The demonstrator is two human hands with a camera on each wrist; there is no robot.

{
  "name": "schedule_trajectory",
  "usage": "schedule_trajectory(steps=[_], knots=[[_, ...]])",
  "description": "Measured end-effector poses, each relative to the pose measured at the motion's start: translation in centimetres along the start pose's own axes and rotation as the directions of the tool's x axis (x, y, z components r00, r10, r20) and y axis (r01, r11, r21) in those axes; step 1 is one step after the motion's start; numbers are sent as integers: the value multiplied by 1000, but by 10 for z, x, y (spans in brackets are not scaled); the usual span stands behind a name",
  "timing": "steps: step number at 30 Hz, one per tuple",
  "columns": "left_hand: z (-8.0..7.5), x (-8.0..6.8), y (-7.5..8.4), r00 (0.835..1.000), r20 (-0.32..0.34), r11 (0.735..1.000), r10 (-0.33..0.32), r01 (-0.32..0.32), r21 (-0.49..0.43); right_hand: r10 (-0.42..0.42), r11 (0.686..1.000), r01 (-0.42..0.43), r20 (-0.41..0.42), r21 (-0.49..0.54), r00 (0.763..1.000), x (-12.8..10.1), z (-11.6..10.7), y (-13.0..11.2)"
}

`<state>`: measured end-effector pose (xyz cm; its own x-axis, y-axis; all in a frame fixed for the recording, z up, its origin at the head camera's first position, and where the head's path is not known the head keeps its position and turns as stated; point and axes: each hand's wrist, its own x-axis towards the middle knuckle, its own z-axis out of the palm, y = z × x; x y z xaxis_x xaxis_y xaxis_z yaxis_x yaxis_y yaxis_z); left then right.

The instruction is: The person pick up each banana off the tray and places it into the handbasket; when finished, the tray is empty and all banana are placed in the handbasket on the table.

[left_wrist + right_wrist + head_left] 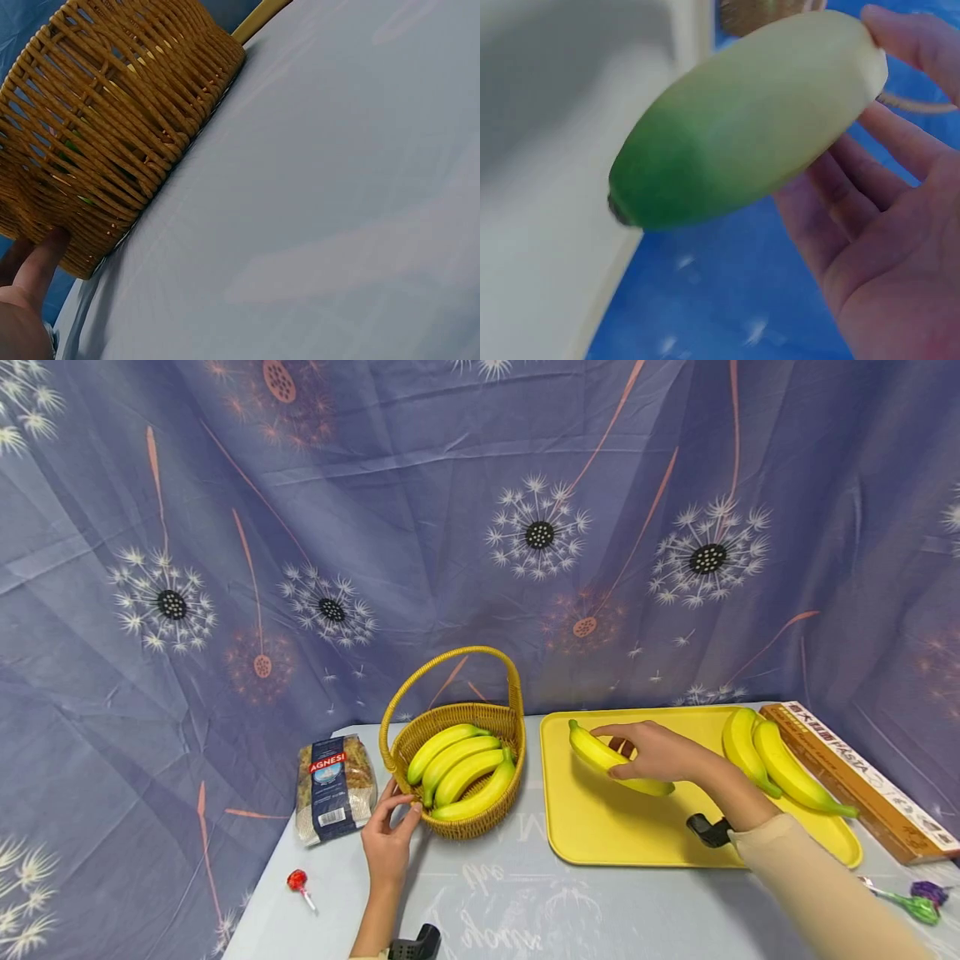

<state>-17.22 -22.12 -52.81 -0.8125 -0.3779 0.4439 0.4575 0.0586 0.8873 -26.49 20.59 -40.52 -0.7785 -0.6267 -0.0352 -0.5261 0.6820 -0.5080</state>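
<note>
My right hand (663, 753) grips a yellow banana (588, 750) over the left part of the yellow tray (637, 839). In the right wrist view, the green-tipped end of this banana (742, 120) points away from the thumb and fingers. Two more bananas (791, 768) lie side by side at the tray's right end. The left hand (387, 839) holds the wicker basket (468, 829) by the left side of its rim, below the tall handle. Inside the basket rest several bananas (461, 768). Against the basket's woven wall (112, 112), fingertips show in the left wrist view.
Left of the basket stands a bag of Agnesi pasta (335, 789), with a red lollipop (298, 882) in front of it. A long brown pasta box (862, 781) lies along the tray's right edge. Green and purple lollipops (918, 906) are at the right front. A patterned curtain (450, 527) hangs behind.
</note>
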Motion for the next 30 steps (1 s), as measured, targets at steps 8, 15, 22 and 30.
schedule_trajectory(steps=[8, 15, 22, 30], knots=[[2, 1, -4, 1000, -4, 1000, -6, 6, -28, -75, 995, 72, 46, 75, 996, 41, -5, -58], [1, 0, -5, 1000, 2, 999, -23, 23, -26, -146, 984, 137, 67, 117, 987, 82, -2, -93], [0, 1, -3, 1000, 4, 1000, -14, 14, -11, -123, 984, 108, 103, 139, 987, 128, 6, -121], [-2, 1, -3, 1000, -6, 1000, -11, 11, -7, -102, 991, 87, 144, 101, 984, 168, 25, -139]])
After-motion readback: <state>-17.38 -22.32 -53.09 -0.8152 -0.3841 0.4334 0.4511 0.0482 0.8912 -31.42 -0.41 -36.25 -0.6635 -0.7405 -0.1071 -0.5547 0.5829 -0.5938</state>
